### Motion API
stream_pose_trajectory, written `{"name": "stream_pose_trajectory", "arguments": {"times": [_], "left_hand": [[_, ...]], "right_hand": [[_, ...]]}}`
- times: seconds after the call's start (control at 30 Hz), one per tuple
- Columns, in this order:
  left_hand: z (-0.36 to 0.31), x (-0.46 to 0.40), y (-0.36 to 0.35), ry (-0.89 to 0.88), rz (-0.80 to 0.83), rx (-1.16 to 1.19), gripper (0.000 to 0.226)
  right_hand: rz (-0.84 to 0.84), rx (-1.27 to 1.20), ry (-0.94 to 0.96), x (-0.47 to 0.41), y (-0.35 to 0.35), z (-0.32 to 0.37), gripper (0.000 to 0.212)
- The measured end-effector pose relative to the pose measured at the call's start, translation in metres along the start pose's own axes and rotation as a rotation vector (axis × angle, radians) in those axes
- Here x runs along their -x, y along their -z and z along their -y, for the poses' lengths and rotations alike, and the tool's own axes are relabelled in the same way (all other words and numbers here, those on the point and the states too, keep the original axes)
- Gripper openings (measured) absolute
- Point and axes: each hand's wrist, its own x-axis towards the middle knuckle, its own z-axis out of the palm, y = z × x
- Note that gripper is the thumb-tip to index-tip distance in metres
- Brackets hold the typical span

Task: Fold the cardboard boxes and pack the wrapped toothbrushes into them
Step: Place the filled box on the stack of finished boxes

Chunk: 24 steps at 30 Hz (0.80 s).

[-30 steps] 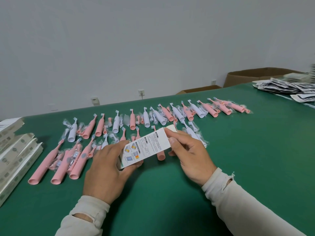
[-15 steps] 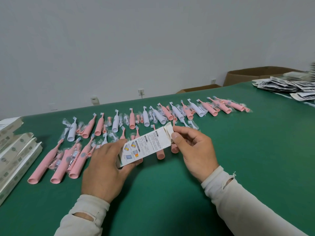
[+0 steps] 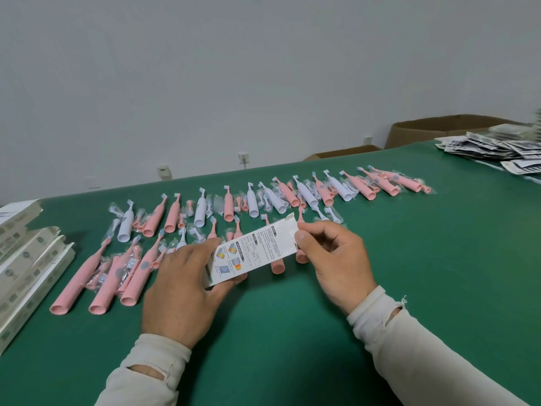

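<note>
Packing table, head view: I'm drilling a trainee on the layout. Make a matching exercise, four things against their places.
1 printed box
2 white boxes
3 leaflet pile
4 brown carton

a far right of the table
b left table edge
c behind the table
d between left hand and right hand

Pairs: 1-d, 2-b, 3-a, 4-c

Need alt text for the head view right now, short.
Both hands hold a small printed carton above a green table: left hand grips its near end, right hand pinches the far flap. Wrapped pink and white toothbrushes lie in rows behind.
</note>
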Motion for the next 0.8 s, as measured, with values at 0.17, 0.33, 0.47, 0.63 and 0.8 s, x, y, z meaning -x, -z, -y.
{"name": "stream_pose_trajectory", "arguments": {"times": [0.17,0.33,0.47,0.63,0.8], "left_hand": [[0.0002,0.0007,-0.0002,0.003,0.016,-0.009,0.065],[0.0007,0.0009,-0.0008,0.005,0.019,-0.01,0.064],[0.0004,0.0009,-0.0015,0.001,0.016,-0.012,0.064],[0.0003,0.001,-0.0019,0.0,0.016,-0.021,0.065],[-0.0005,0.0008,-0.0012,-0.001,0.024,-0.025,0.067]], "right_hand": [[0.015,-0.001,-0.012,-0.0019,0.0017,-0.0033,0.013],[0.034,0.002,-0.02,-0.0034,0.0038,-0.0063,0.014],[0.031,0.006,-0.029,-0.0037,0.0038,-0.007,0.01],[0.024,0.0,-0.043,-0.0041,0.0031,-0.0061,0.009],[0.024,0.015,-0.045,-0.0041,0.0035,-0.0061,0.009]]}}
